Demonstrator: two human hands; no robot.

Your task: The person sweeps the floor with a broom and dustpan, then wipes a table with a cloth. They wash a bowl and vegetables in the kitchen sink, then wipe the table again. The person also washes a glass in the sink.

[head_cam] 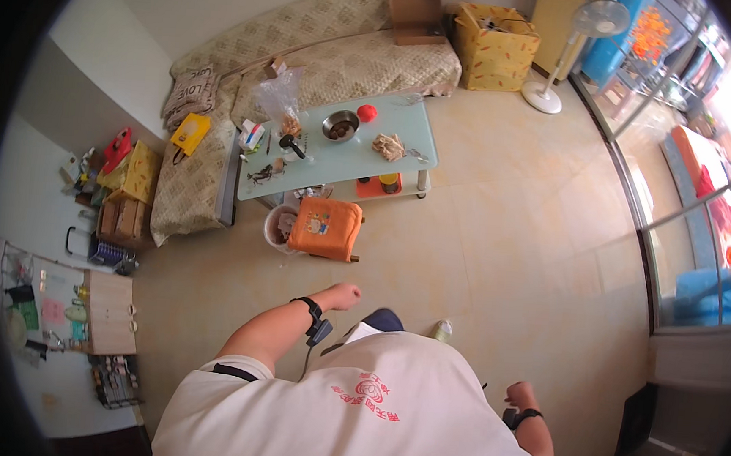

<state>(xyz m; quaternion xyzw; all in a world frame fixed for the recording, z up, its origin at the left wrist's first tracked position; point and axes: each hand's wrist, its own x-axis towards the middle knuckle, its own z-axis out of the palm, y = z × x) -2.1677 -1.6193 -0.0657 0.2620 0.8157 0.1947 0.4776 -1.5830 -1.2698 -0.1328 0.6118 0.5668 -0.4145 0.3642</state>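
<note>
My left hand (343,296) hangs over the tiled floor in front of my body, its fingers curled, with nothing visible in it. Nearest to it is a low stool with an orange cover (326,228), just beyond. Down at my right side, my right hand (521,394) is also curled, with no object showing. Each wrist wears a black strapped device. Past the stool stands a glass-topped coffee table (338,162) bearing a metal bowl (341,126) with brown items, a red object (366,113), a crumpled brown bag (389,147) and a clear plastic bag (279,98).
A white waste bin (278,227) touches the stool's left side. Behind the table runs a quilted sofa (351,62). A standing fan (543,97) and a yellow storage box (495,49) are at the back right. Sliding glass doors (651,229) line the right; boxes (126,217) sit left.
</note>
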